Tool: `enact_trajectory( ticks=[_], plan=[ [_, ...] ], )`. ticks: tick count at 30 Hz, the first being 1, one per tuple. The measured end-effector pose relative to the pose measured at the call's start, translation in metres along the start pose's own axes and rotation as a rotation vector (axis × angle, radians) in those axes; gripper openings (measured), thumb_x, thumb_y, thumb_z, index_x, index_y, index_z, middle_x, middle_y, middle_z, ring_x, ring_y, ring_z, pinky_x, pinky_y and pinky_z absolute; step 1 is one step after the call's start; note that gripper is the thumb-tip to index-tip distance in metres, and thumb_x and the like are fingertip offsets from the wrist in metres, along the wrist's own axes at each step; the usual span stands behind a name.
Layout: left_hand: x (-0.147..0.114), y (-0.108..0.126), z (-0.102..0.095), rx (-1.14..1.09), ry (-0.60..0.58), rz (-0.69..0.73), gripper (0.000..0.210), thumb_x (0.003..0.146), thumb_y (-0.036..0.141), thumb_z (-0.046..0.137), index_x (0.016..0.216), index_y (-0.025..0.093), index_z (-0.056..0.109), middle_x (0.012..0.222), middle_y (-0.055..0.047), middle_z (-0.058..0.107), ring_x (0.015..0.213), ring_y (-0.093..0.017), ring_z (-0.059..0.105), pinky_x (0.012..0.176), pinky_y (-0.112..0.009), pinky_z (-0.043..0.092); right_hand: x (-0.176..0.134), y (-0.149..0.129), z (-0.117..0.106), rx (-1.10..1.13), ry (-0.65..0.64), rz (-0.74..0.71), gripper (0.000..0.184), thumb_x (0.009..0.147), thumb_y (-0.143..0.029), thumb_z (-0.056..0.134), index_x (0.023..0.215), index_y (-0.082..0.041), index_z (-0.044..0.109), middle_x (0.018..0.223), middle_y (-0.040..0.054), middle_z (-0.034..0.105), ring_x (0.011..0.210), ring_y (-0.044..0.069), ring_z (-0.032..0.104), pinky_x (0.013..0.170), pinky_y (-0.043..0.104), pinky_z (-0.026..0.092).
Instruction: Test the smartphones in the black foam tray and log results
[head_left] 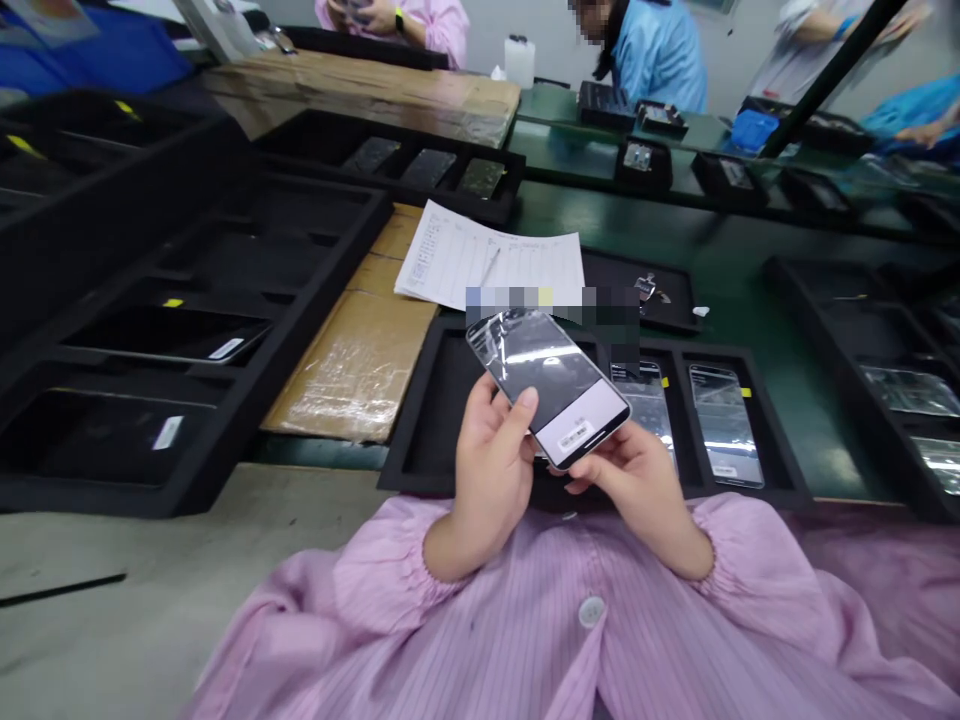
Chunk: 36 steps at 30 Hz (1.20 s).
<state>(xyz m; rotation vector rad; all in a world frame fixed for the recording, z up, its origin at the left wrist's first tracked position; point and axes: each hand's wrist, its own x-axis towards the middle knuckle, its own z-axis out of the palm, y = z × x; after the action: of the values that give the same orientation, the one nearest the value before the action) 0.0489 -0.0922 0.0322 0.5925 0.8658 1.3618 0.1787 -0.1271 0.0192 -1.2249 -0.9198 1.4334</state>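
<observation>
Green workbench spreading ahead, left hand and right hand are gripping a smartphone, black tray beneath them; they're apparently inspecting it, any next move demanding steadiness.

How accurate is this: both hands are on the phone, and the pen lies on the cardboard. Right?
No: the pen lies on the paper, not the cardboard; the head view shows it. The left hand and right hand are on the phone.

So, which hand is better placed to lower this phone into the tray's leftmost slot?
Probably the left hand: its thumb lies on the phone, and it's nearer that slot. The right hand is farther away.
</observation>
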Motion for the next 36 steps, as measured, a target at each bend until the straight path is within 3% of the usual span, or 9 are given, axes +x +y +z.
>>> enact_trajectory(
  ticks=[7,12,19,23,27,31,33,35,36],
  plan=[
    [0.007,0.005,-0.006,0.005,0.010,-0.031,0.038,0.076,0.033,0.081,0.108,0.021,0.062,0.111,-0.005,0.075,0.110,-0.026,0.070,0.089,-0.035,0.058,0.006,-0.013,0.000,-0.302,-0.059,-0.236,0.027,0.074,-0.044,0.085,0.085,-0.024,0.070,0.081,0.0015,0.074,0.073,0.018,0.069,0.058,0.028,0.055],
    [0.016,0.001,-0.011,-0.047,0.036,-0.039,0.031,0.075,0.028,0.080,0.099,0.017,0.063,0.100,-0.005,0.075,0.099,-0.024,0.072,0.086,-0.033,0.058,0.010,-0.018,0.000,-0.269,-0.192,-0.149,0.019,0.087,-0.042,0.072,0.091,-0.024,0.068,0.086,0.0025,0.075,0.079,0.018,0.072,0.056,0.025,0.057],
    [0.016,-0.001,-0.012,-0.083,0.047,-0.018,0.031,0.077,0.026,0.079,0.102,0.018,0.061,0.100,-0.005,0.074,0.096,-0.023,0.072,0.086,-0.034,0.057,0.011,-0.020,0.001,-0.229,-0.173,-0.066,0.028,0.079,-0.046,0.079,0.086,-0.022,0.067,0.083,0.0038,0.075,0.078,0.019,0.074,0.052,0.024,0.057],
    [0.011,-0.006,-0.009,-0.047,0.093,0.087,0.032,0.078,0.028,0.079,0.103,0.022,0.059,0.101,-0.002,0.073,0.096,-0.019,0.071,0.089,-0.031,0.056,0.011,-0.014,0.004,-0.235,-0.124,-0.052,0.025,0.080,-0.043,0.078,0.084,-0.022,0.065,0.077,0.0020,0.073,0.065,0.017,0.072,0.044,0.022,0.050],
    [0.009,-0.002,-0.008,0.025,0.117,0.196,0.037,0.079,0.028,0.080,0.109,0.026,0.059,0.108,-0.001,0.073,0.107,-0.020,0.069,0.090,-0.028,0.055,0.016,-0.010,0.003,-0.300,-0.168,-0.097,0.022,0.083,-0.041,0.074,0.082,-0.022,0.063,0.078,0.0011,0.073,0.061,0.016,0.070,0.050,0.026,0.051],
    [0.024,0.021,-0.030,0.174,0.033,0.126,0.045,0.074,0.028,0.082,0.116,0.025,0.063,0.114,-0.004,0.074,0.103,-0.023,0.071,0.079,-0.028,0.059,0.047,-0.037,-0.036,-0.750,-0.195,-0.244,0.011,0.086,-0.034,0.071,0.083,-0.024,0.067,0.079,0.0007,0.074,0.070,0.019,0.070,0.067,0.033,0.054],
    [0.037,0.036,-0.051,0.314,0.000,0.043,0.049,0.068,0.027,0.086,0.113,0.023,0.067,0.119,-0.007,0.073,0.098,-0.024,0.071,0.071,-0.027,0.059,0.077,-0.059,-0.073,-1.017,0.034,-0.310,0.005,0.087,-0.027,0.071,0.091,-0.024,0.070,0.090,0.0028,0.076,0.082,0.021,0.070,0.078,0.036,0.054],
    [0.052,0.047,-0.072,0.451,-0.032,-0.051,0.053,0.062,0.028,0.089,0.111,0.020,0.070,0.118,-0.009,0.074,0.093,-0.025,0.072,0.064,-0.027,0.059,0.114,-0.078,-0.113,-1.236,0.300,-0.231,0.006,0.088,-0.021,0.068,0.093,-0.021,0.070,0.096,0.0066,0.075,0.087,0.021,0.069,0.085,0.036,0.053],
    [0.058,0.051,-0.081,0.512,-0.064,-0.088,0.054,0.059,0.029,0.090,0.110,0.019,0.071,0.116,-0.010,0.074,0.093,-0.027,0.072,0.064,-0.028,0.059,0.133,-0.083,-0.131,-1.265,0.345,-0.193,0.006,0.089,-0.018,0.067,0.094,-0.019,0.070,0.099,0.0100,0.075,0.089,0.022,0.068,0.087,0.037,0.052]
  ],
)
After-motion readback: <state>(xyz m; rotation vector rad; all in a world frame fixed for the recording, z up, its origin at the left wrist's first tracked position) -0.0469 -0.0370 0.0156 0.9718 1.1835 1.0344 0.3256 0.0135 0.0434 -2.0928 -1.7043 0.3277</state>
